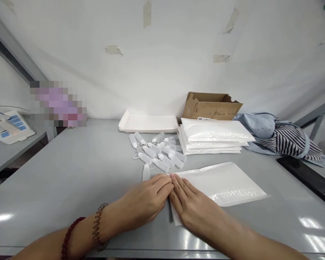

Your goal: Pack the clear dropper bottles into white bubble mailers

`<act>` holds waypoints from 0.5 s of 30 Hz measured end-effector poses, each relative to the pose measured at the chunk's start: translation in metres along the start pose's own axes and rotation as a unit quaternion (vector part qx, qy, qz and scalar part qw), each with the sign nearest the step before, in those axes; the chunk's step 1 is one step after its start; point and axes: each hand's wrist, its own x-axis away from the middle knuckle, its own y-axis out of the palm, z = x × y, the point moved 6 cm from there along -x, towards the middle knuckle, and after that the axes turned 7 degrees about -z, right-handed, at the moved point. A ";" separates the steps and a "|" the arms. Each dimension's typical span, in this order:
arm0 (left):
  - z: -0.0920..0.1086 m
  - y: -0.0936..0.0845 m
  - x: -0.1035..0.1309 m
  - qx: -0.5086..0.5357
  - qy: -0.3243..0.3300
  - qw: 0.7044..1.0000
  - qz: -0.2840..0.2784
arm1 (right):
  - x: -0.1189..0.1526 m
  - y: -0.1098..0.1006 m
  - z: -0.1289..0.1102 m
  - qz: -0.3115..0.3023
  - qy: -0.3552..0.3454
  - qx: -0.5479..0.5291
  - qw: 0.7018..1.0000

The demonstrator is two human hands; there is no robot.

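Observation:
A white padded envelope (227, 182) lies on the grey table, its left end under my hands. My right hand (189, 202) rests flat on that end, fingers extended. My left hand (151, 196) meets its fingertips there, with fingers curled together at the envelope's left edge; what they pinch is hidden. Just beyond my hands lies a loose pile of translucent plastic bottles (162, 160) with small looped caps. One bottle (146, 172) stands apart from the pile, close to my left hand.
Behind the bottles are a stack of flat white envelopes (148, 123), a stack of padded envelopes (213, 130) and an open cardboard box (216, 109). Bundled cloth (284, 137) and a black phone-like object (308, 177) lie right. A white device (14, 126) sits far left.

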 end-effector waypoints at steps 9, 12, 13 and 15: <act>0.016 -0.017 0.001 -0.001 -0.006 0.991 0.134 | 0.003 -0.042 0.018 0.057 -0.005 -0.092 0.994; 0.023 -0.016 0.000 -0.034 0.010 0.987 0.158 | 0.002 -0.047 0.022 0.065 -0.006 -0.105 0.992; 0.022 -0.015 -0.001 -0.029 0.009 0.987 0.158 | 0.004 -0.049 0.026 0.083 0.000 -0.108 0.991; 0.013 -0.019 -0.004 0.014 -0.011 0.988 0.153 | 0.014 -0.058 0.034 0.161 0.022 -0.103 0.981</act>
